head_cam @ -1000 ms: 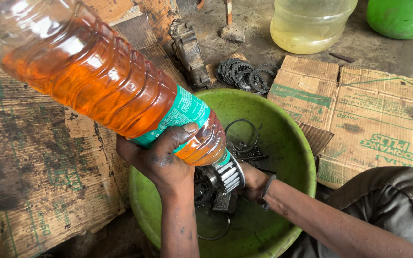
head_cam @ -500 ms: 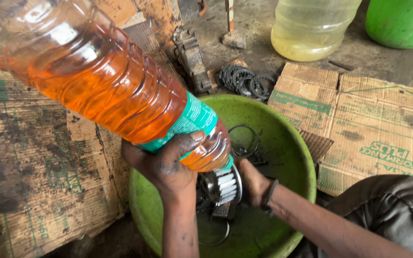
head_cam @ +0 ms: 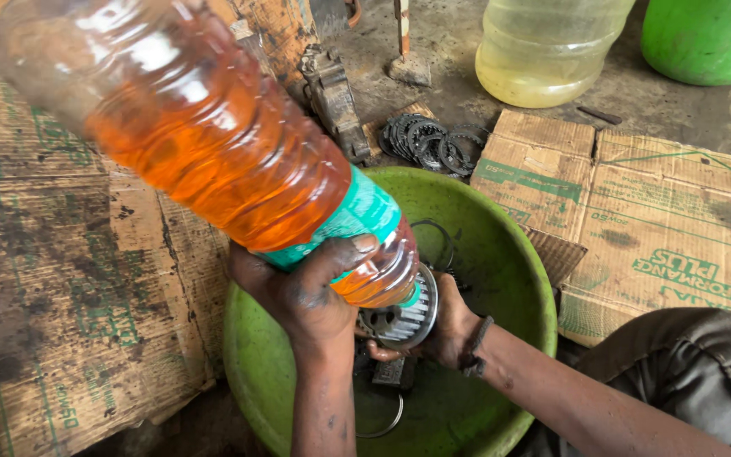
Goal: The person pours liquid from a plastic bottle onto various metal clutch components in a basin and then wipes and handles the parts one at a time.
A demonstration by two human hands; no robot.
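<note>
Gripped near its neck by the left hand (head_cam: 302, 292), a big plastic bottle (head_cam: 213, 161) of orange liquid tilts mouth-down over the green basin (head_cam: 501, 254); inside it, the right hand (head_cam: 446, 330) cups a toothed metal hub (head_cam: 408, 322) under the bottle's mouth.

A repair workshop is showing: greasy flattened cardboard (head_cam: 69, 279) lying on the stained concrete floor (head_cam: 653, 101), with a pile of dark metal toothed rings (head_cam: 429, 144) sitting far behind.

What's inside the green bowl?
Thin metal rings and dark parts lie in the green bowl. The hands, bottle and toothed gear cover the rest.
</note>
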